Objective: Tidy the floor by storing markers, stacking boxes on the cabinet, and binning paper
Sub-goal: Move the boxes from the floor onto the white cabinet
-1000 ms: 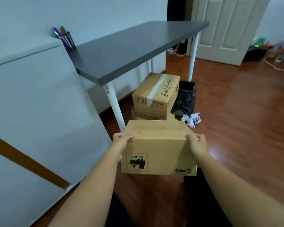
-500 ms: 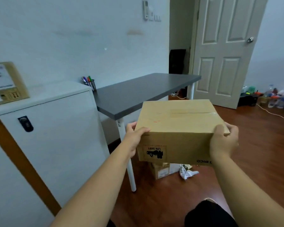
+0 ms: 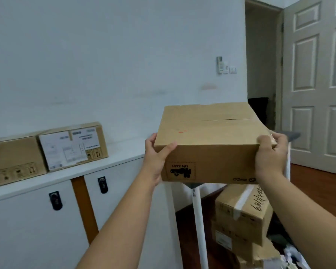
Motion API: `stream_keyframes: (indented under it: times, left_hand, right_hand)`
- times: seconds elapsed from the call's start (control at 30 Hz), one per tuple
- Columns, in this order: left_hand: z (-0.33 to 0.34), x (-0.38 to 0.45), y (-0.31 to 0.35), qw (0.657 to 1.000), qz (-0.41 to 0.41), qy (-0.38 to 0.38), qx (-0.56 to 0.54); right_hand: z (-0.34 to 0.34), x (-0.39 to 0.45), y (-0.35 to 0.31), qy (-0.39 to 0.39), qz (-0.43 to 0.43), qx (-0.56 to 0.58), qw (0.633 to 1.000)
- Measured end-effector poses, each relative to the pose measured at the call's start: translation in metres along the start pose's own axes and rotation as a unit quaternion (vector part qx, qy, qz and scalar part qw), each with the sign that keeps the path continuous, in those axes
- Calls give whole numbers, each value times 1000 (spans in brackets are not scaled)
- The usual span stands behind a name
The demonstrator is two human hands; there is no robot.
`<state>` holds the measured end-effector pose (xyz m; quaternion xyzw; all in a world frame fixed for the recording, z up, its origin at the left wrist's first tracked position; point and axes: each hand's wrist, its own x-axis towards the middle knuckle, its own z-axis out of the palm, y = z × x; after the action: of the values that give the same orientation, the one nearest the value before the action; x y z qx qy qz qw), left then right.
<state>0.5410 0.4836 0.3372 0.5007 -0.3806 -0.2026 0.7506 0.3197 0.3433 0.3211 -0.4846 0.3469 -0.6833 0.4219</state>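
Above the cabinet's (image 3: pixel 113 162) right end, I see a cardboard box (image 3: pixel 208 136) held in the air by both hands. My left hand (image 3: pixel 155 154) curls around its left edge, thumb on the front; my right hand (image 3: pixel 270 152) clasps the right corner. Two boxes (image 3: pixel 47 148) sit on the cabinet top, others (image 3: pixel 241 216) stacked on the floor.
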Motion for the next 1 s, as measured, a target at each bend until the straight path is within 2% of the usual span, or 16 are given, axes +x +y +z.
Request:
stream_keyframes:
  times: [0.1, 0.23, 0.37, 0.5, 0.6, 0.67, 0.73, 0.8, 0.9, 0.93, 1.0]
  left_hand:
    - [-49, 21, 18, 999, 37, -4, 22]
    - [-108, 49, 16, 998, 31, 37, 25]
    - [-149, 71, 3, 997, 24, 67, 35]
    - [-169, 116, -1, 988, 36, 110, 102]
    - [-168, 141, -11, 954, 36, 177, 240]
    - [-163, 145, -24, 939, 33, 169, 298]
    - [-154, 143, -33, 942, 59, 154, 292]
    - [-144, 136, -38, 952, 80, 147, 255]
    - [-135, 127, -42, 962, 104, 129, 215]
    - [-133, 125, -43, 956, 117, 129, 234]
    - [-134, 126, -43, 934, 139, 140, 296]
  right_hand:
    - [56, -2, -10, -61, -5, 16, 998]
    - [121, -13, -2, -134, 6, 11, 991]
    - [167, -22, 24, -159, 36, 20, 986]
    - [202, -16, 36, -183, 36, 37, 982]
    - [225, -21, 38, -229, -16, 43, 972]
    - [238, -28, 38, -288, -74, 33, 954]
    - [253, -29, 36, -369, -110, 2, 923]
    - [266, -17, 38, -399, -80, -26, 913]
    - [276, 18, 49, -315, -25, -72, 946]
    - [278, 28, 53, -309, 1, -88, 947]
    - [281, 42, 66, -358, 68, -108, 925]
